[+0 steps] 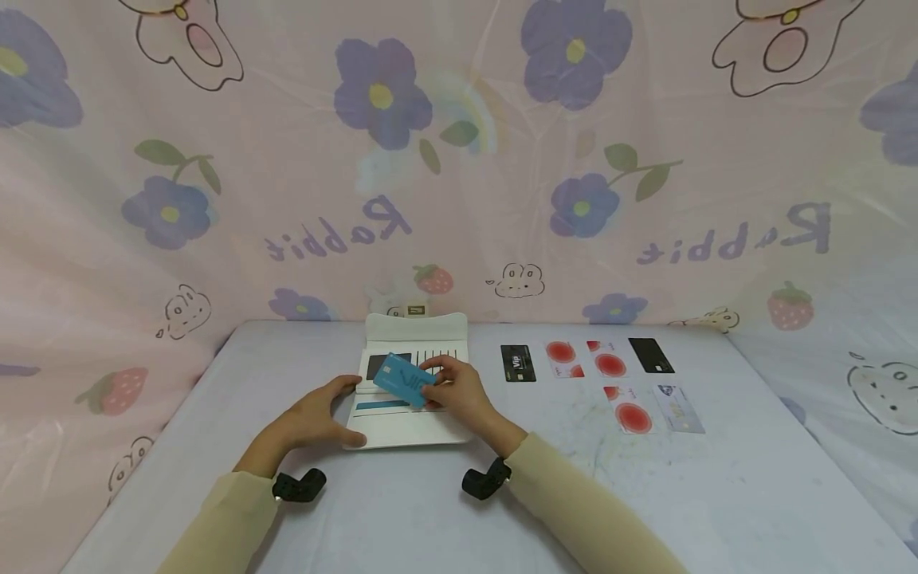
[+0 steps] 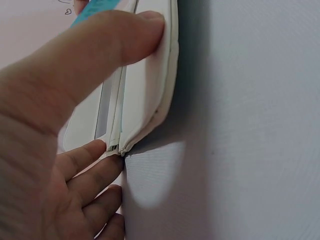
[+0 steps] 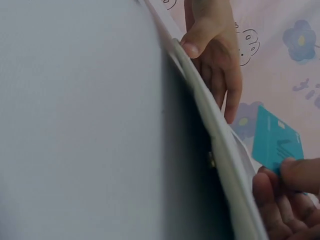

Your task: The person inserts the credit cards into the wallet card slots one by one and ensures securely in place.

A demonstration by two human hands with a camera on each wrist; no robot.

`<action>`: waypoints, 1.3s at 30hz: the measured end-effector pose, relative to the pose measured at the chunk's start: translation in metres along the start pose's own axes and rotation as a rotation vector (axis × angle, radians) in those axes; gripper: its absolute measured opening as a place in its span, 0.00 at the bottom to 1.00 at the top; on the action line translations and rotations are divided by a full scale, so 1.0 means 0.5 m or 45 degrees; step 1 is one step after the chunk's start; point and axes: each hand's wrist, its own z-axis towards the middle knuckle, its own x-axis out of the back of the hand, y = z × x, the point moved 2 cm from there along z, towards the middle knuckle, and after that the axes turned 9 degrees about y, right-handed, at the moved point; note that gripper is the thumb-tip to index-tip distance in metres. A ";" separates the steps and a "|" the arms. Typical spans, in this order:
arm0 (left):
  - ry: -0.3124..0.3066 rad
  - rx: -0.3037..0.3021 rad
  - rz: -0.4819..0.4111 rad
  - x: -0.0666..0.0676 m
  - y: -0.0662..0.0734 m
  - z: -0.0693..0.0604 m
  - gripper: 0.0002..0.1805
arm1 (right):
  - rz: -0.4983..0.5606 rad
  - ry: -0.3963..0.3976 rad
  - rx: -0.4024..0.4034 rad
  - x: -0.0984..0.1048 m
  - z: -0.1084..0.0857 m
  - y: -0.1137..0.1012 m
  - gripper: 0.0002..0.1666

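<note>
A white wallet [image 1: 423, 430] lies unfolded on the table, showing card slots and a dark panel inside. A blue strip, like a card edge, shows in its lower slot. My right hand [image 1: 462, 391] pinches a blue card [image 1: 402, 381] by its right end, tilted above the wallet. In the right wrist view the thumb and fingers grip the card [image 3: 275, 140]. My left hand [image 1: 311, 416] is spread along the wallet's left edge. Seen from the left wrist, its thumb rests on the wallet's near flap [image 2: 147, 85], and the fingers touch the side near the fold.
Right of the wallet lie a black VIP card [image 1: 518, 363], red-and-white cards [image 1: 565, 359], a plain black card [image 1: 651, 355] and a silver-grey card [image 1: 679, 409]. A patterned curtain [image 1: 488, 183] hangs behind the white table [image 1: 559, 510].
</note>
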 end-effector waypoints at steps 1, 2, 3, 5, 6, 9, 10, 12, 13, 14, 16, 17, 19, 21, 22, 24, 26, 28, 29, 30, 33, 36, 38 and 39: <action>0.001 -0.003 0.002 0.000 0.000 0.000 0.58 | 0.002 0.001 0.006 -0.002 0.001 0.003 0.21; 0.004 -0.007 0.003 0.000 -0.001 0.000 0.58 | 0.006 0.001 0.011 -0.004 0.002 0.006 0.21; 0.006 -0.011 0.003 0.000 -0.001 0.000 0.58 | 0.011 0.003 0.012 -0.006 0.003 0.008 0.21; 0.007 -0.016 0.001 0.000 -0.001 -0.001 0.58 | 0.025 0.007 0.013 -0.010 0.006 0.014 0.20; 0.008 -0.018 0.001 0.000 -0.001 -0.001 0.58 | 0.031 0.008 0.014 -0.012 0.007 0.016 0.20; 0.010 -0.022 -0.001 0.001 -0.001 -0.001 0.58 | 0.049 0.001 0.018 -0.017 0.009 0.020 0.20; 0.010 -0.025 0.000 0.002 -0.001 -0.001 0.58 | 0.053 -0.003 0.022 -0.019 0.011 0.021 0.20; 0.010 -0.029 0.002 0.002 -0.001 0.000 0.58 | 0.063 -0.013 0.037 -0.023 0.013 0.022 0.20; 0.010 -0.032 0.003 0.003 -0.001 0.000 0.57 | 0.065 -0.019 0.038 -0.026 0.016 0.028 0.20; 0.009 -0.032 0.002 0.003 -0.002 0.000 0.57 | 0.071 -0.028 0.038 -0.030 0.021 0.036 0.20; 0.006 -0.032 -0.001 0.003 -0.002 0.000 0.57 | 0.069 -0.033 0.043 -0.036 0.029 0.051 0.21; 0.004 -0.033 -0.002 0.002 -0.002 0.000 0.57 | 0.066 -0.033 0.048 -0.038 0.032 0.059 0.21; 0.003 -0.033 -0.006 0.002 -0.002 0.000 0.57 | 0.053 -0.028 0.054 -0.043 0.040 0.076 0.21; 0.003 -0.033 -0.006 0.001 -0.001 0.000 0.57 | 0.024 -0.015 0.073 -0.046 0.042 0.081 0.21; 0.003 -0.032 -0.005 0.002 0.000 0.000 0.57 | 0.004 -0.009 0.088 -0.046 0.042 0.083 0.21; 0.005 -0.032 -0.002 0.002 0.000 -0.001 0.57 | -0.057 0.003 0.120 -0.048 0.042 0.084 0.20; 0.004 -0.032 -0.001 0.003 0.001 0.000 0.57 | -0.119 0.013 0.151 -0.047 0.041 0.084 0.19; 0.001 -0.031 -0.001 0.003 0.001 0.000 0.57 | -0.180 0.022 0.183 -0.047 0.040 0.083 0.18; 0.000 -0.031 -0.001 0.003 0.001 0.001 0.57 | -0.200 0.025 0.195 -0.046 0.040 0.082 0.18; -0.002 -0.030 -0.002 0.002 0.000 0.001 0.57 | -0.212 0.025 0.203 -0.046 0.040 0.081 0.18; -0.007 -0.027 0.000 0.001 -0.003 0.002 0.58 | -0.217 0.017 0.208 -0.046 0.039 0.082 0.16; -0.010 -0.026 -0.002 -0.001 -0.005 0.003 0.58 | -0.196 0.007 0.190 -0.045 0.039 0.085 0.15; -0.009 -0.028 -0.002 -0.002 -0.005 0.003 0.58 | -0.187 0.003 0.177 -0.045 0.039 0.086 0.15; -0.008 -0.027 -0.003 -0.002 -0.005 0.003 0.58 | -0.187 0.002 0.171 -0.045 0.039 0.087 0.15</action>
